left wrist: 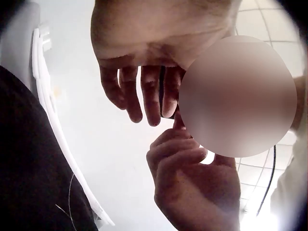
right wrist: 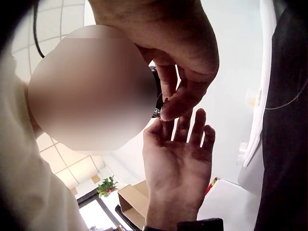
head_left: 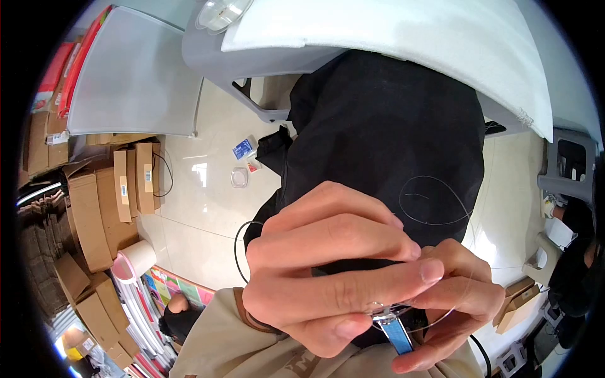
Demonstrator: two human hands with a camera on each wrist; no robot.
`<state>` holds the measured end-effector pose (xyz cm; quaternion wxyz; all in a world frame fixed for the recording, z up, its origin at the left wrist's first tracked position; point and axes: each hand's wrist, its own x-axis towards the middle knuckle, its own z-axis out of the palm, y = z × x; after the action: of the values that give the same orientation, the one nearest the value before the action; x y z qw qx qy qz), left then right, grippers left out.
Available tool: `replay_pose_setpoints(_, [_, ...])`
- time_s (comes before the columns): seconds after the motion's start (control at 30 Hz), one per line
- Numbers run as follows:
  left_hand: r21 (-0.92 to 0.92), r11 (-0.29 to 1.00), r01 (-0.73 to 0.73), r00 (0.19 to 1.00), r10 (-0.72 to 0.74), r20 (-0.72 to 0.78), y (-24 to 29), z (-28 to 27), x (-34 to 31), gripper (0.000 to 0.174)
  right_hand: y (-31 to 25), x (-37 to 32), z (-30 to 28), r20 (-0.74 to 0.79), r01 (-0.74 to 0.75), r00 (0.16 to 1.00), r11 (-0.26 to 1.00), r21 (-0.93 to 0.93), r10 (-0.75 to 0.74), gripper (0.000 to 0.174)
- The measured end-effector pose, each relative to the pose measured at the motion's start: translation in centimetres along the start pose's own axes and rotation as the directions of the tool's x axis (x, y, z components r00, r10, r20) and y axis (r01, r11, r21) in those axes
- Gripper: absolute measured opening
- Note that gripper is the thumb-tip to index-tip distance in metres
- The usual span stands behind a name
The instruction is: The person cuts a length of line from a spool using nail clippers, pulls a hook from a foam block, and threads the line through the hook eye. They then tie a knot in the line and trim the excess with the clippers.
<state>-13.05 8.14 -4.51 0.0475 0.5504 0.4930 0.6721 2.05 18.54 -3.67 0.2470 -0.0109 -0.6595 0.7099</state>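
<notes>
In the head view my left hand (head_left: 334, 271) reaches in from the left, thumb and index finger bent towards a small blue nail clipper (head_left: 397, 334) with a silver end. The thumb tip lies right at that silver end, where a fine clear thread (head_left: 455, 305) forms a small loop. My right hand (head_left: 463, 302) grips the clipper between thumb and bent fingers. From the hands the thread rises in a wide curl over black cloth. In the left wrist view the left hand (left wrist: 159, 38) shows its palm; in the right wrist view the right hand (right wrist: 178, 62) bends over the fingertips of the left.
Black fabric (head_left: 391, 126) covers the lap below a white-topped table (head_left: 391, 25). Cardboard boxes (head_left: 94, 214) are stacked at the left. Small packets (head_left: 242, 148) and a clear lid (head_left: 239, 177) lie on the tiled floor. Grey stools (head_left: 567, 164) stand at the right.
</notes>
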Motion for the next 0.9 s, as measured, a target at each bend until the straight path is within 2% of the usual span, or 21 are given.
replay_pose_setpoints(0.17, [0.022, 1.0, 0.017, 1.0, -0.017, 0.023, 0.1, -0.3, 0.0, 0.047, -0.3, 0.7, -0.3, 0.07, -0.009, 0.997, 0.999, -0.05, 0.012, 0.063])
replay_pose_setpoints(0.57, [0.047, 0.999, 0.017, 0.995, -0.022, 0.099, -0.2, -1.0, -0.1, 0.048, 0.5, 0.3, -0.3, 0.038, 0.025, 0.999, 0.998, -0.062, -0.022, 0.062])
replay_pose_setpoints(0.7, [0.045, 0.999, 0.005, 0.994, -0.01, 0.109, -0.3, -1.0, -0.2, 0.049, 0.3, 1.1, 0.4, 0.006, 0.053, 0.999, 0.995, -0.09, -0.053, 0.057])
replay_pose_setpoints(0.9, [0.052, 0.999, 0.005, 0.991, -0.012, 0.132, -0.3, -1.1, -0.1, 0.049, 0.0, 1.2, 0.4, -0.012, 0.007, 1.0, 0.998, -0.068, -0.008, 0.049])
